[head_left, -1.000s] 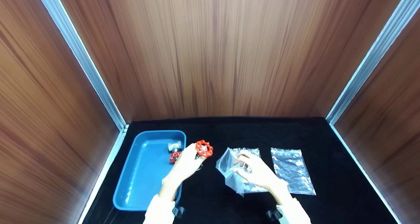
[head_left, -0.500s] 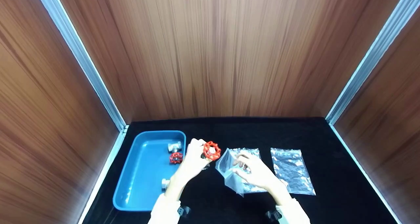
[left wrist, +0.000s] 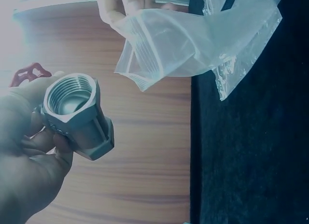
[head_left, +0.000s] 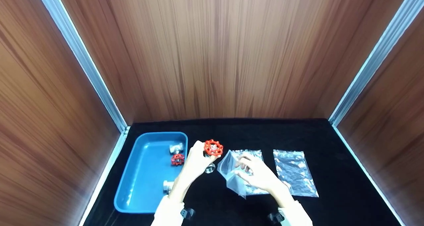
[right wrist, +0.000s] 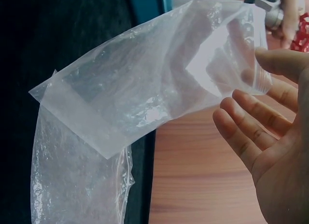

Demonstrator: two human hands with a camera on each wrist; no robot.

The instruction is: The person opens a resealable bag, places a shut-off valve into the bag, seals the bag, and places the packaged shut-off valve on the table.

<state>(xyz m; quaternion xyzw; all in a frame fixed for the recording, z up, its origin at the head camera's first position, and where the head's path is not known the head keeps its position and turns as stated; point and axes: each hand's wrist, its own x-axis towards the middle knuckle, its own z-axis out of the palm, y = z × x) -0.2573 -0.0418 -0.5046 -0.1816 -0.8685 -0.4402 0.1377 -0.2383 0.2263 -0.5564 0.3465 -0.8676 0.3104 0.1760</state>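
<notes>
My left hand (head_left: 195,161) grips a gate valve (head_left: 213,148) by its neck, below the red handwheel. In the left wrist view the metal valve body (left wrist: 79,115) shows its threaded opening, angled toward the camera. Just right of it, my right hand (head_left: 256,171) pinches a clear zip bag (right wrist: 159,74) at its mouth between thumb and forefinger, the other fingers spread loosely behind. The bag's mouth faces the valve, and in the right wrist view the valve's metal end (right wrist: 268,4) is right at that mouth.
A blue tray (head_left: 132,173) at the left holds a valve with a red handwheel (head_left: 178,159) and another metal fitting (head_left: 168,186). Under the right hand lies one clear bag (head_left: 258,189), with another flat bag (head_left: 295,173) to its right. Wood-grain panels (head_left: 212,54) enclose the black table.
My left hand has carried the valve rightward from beside the tray toward the bag's mouth and turned it, bringing its metal end into view. The right hand and bag have stayed nearly still.
</notes>
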